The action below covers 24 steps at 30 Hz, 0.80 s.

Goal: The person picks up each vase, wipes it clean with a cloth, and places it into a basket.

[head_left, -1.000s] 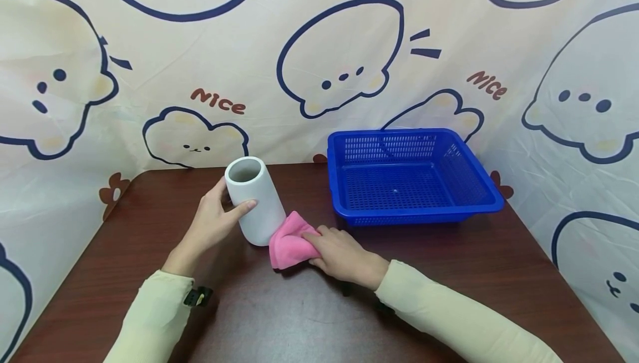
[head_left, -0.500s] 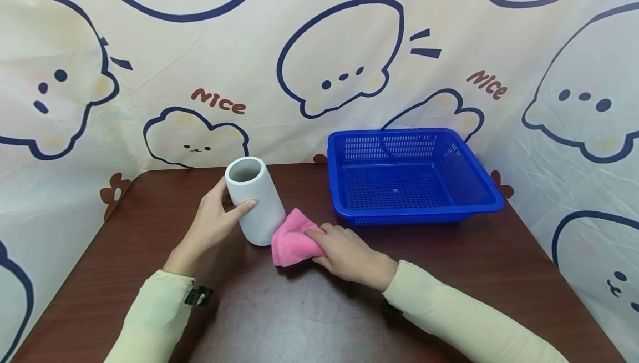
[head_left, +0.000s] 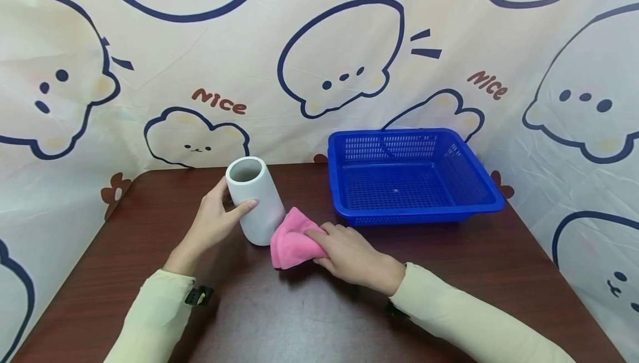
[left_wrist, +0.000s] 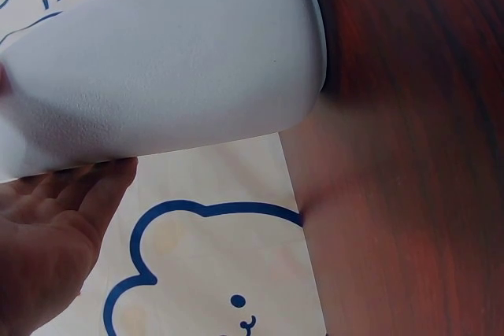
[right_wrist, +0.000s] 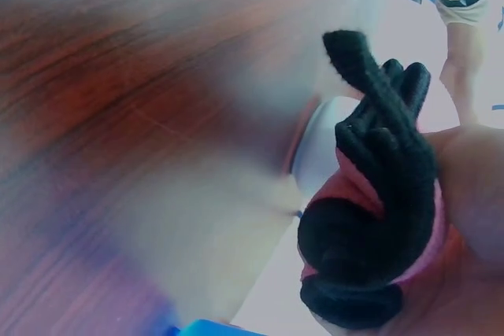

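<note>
A white vase (head_left: 259, 207) with a round open mouth has its base at the brown tabletop, left of centre. My left hand (head_left: 213, 221) grips its upper left side, thumb across the front; the other fingers are partly hidden behind it. In the left wrist view, the fingers (left_wrist: 102, 194) lie along the wall of the vase (left_wrist: 189, 53). A folded pink cloth (head_left: 294, 243) is pinched in my right hand (head_left: 351, 255), its edge right at the lower right side of the vase. From the right wrist, the bunched cloth (right_wrist: 354, 241) shows dark folds with pink edges.
A blue plastic basket (head_left: 399, 185) with mesh walls stands at the back right of the table (head_left: 309, 318). Behind and at both sides hangs a pale curtain (head_left: 199, 58) printed with cartoon outlines.
My right hand and the cloth have shifted slightly to the right, with the cloth still beside the vase's base. The left hand and the vase stay where they were.
</note>
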Motion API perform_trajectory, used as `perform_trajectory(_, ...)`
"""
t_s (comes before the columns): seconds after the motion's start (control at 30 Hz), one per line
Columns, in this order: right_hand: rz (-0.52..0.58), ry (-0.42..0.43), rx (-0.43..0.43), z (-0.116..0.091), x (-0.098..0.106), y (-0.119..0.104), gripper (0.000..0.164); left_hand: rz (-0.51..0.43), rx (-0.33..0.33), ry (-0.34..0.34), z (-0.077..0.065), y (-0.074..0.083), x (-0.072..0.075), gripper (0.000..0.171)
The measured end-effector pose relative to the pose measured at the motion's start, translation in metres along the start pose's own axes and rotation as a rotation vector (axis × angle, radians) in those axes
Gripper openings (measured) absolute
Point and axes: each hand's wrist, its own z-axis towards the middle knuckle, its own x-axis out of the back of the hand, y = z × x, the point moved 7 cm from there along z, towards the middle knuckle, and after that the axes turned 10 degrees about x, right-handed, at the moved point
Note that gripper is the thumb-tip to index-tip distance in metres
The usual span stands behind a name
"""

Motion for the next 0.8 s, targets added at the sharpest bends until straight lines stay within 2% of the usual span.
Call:
perform_trajectory(0.33,-0.008,0.062,0.032,-0.004,0.020,-0.003,0.053,-0.021,-0.001,-0.001,0.000,0.000,0.000,0.065)
perform_trajectory(0.8,0.046,0.119,0.013,0.000,0.038,0.003,0.052,-0.027,0.017,-0.022,0.001,-0.003,-0.002,0.068)
